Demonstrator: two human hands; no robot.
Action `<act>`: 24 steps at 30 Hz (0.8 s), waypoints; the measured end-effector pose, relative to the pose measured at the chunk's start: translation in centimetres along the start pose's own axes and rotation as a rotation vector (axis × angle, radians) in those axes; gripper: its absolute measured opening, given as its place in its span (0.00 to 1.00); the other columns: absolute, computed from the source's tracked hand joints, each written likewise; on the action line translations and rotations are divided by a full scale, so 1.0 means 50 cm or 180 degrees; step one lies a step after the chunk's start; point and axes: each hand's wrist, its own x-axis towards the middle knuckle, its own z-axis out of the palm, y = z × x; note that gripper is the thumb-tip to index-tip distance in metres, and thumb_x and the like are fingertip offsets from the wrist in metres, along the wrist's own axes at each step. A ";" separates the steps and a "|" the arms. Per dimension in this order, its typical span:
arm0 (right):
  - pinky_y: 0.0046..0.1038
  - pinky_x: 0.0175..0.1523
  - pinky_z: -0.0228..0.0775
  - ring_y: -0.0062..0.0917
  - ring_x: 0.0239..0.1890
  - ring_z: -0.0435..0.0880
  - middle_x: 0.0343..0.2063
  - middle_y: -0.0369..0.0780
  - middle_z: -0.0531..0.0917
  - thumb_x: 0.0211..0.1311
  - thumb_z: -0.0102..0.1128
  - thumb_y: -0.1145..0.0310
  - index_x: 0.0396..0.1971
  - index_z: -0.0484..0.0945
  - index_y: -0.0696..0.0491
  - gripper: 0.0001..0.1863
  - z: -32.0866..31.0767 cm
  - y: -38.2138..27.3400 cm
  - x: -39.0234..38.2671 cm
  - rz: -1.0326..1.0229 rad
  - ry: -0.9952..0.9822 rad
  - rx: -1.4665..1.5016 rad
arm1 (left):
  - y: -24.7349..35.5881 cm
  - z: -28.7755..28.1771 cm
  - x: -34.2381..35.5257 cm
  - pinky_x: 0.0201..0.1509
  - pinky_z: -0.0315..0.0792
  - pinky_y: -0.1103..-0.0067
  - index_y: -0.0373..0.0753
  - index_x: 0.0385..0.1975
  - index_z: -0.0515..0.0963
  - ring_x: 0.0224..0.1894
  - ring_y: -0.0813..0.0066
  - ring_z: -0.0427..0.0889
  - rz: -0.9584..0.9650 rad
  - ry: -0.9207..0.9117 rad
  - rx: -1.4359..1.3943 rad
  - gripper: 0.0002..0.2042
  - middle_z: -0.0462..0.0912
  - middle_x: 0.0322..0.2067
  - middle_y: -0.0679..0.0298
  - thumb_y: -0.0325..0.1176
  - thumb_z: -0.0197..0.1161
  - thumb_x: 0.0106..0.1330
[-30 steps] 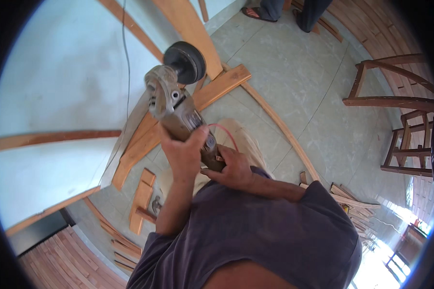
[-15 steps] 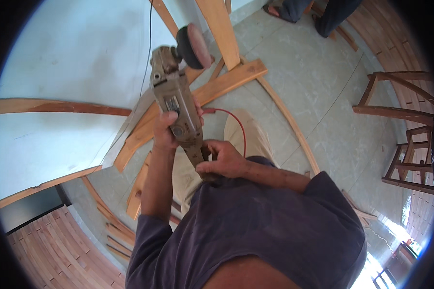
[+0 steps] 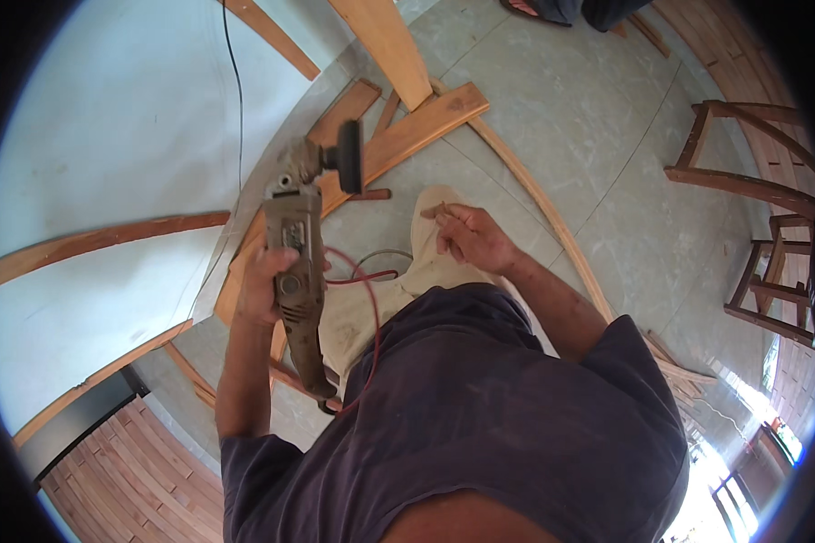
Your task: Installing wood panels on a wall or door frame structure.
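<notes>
My left hand [image 3: 261, 282] is wrapped around the body of a worn, brownish angle grinder [image 3: 301, 226], tilted with its head pointing away from me. A round black sanding pad [image 3: 351, 157] sits on its head, seen nearly edge-on and facing right. The red cord [image 3: 375, 312] loops from the grinder's lower end across my lap. My right hand [image 3: 476, 241] is off the grinder, over my light trouser leg [image 3: 436, 258]. Its fingers are curled together around a small brown piece at their tips, too small to name.
Beyond the grinder a wide plank [image 3: 426, 136] lies slanted, with another board [image 3: 389, 45] meeting it. A long curved wooden strip [image 3: 534, 213] runs along the tiled floor. Wooden frames [image 3: 743, 185] stand at the right. Another person's feet [image 3: 539, 11] show at the far edge.
My right hand has left the grinder's rear end and moved up and right over my leg. My left hand has brought the grinder left and nearer, its pad turning more edge-on.
</notes>
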 end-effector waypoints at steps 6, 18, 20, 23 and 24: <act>0.19 0.26 0.64 0.13 0.21 0.69 0.24 0.35 0.77 0.73 0.48 0.62 0.48 0.77 0.60 0.17 -0.024 0.141 0.059 0.0464 -0.0053 0.0257 | -0.078 -0.005 -0.019 0.33 0.83 0.71 0.33 0.55 0.67 0.32 0.64 0.84 -0.0686 0.0314 -0.0058 0.28 0.80 0.35 0.53 0.35 0.63 0.54; 0.19 0.27 0.65 0.13 0.22 0.72 0.23 0.32 0.79 0.67 0.57 0.63 0.34 0.80 0.56 0.11 -0.020 0.172 0.067 0.0420 -0.0297 0.0038 | -0.167 -0.045 0.018 0.33 0.83 0.70 0.35 0.55 0.66 0.32 0.63 0.86 -0.1485 -0.0118 -0.0341 0.26 0.81 0.34 0.51 0.37 0.62 0.58; 0.19 0.27 0.66 0.13 0.22 0.72 0.23 0.32 0.80 0.67 0.57 0.64 0.33 0.79 0.56 0.10 -0.017 0.169 0.067 0.0346 -0.0231 0.0008 | -0.172 -0.043 0.015 0.33 0.84 0.71 0.34 0.55 0.66 0.31 0.63 0.86 -0.1513 -0.0127 -0.0457 0.25 0.81 0.34 0.51 0.36 0.61 0.58; 0.20 0.28 0.66 0.13 0.22 0.72 0.23 0.32 0.80 0.67 0.58 0.63 0.32 0.79 0.55 0.11 -0.015 0.169 0.068 0.0355 -0.0205 -0.0148 | -0.176 -0.043 0.014 0.34 0.84 0.72 0.34 0.55 0.66 0.32 0.64 0.86 -0.1562 -0.0110 -0.0338 0.25 0.81 0.34 0.52 0.36 0.61 0.58; 0.20 0.28 0.66 0.13 0.22 0.72 0.22 0.32 0.80 0.66 0.59 0.62 0.32 0.79 0.55 0.11 -0.015 0.175 0.070 0.0343 -0.0190 -0.0179 | -0.178 -0.043 0.013 0.34 0.84 0.72 0.34 0.55 0.66 0.32 0.64 0.86 -0.1569 -0.0110 -0.0339 0.25 0.81 0.34 0.52 0.36 0.61 0.58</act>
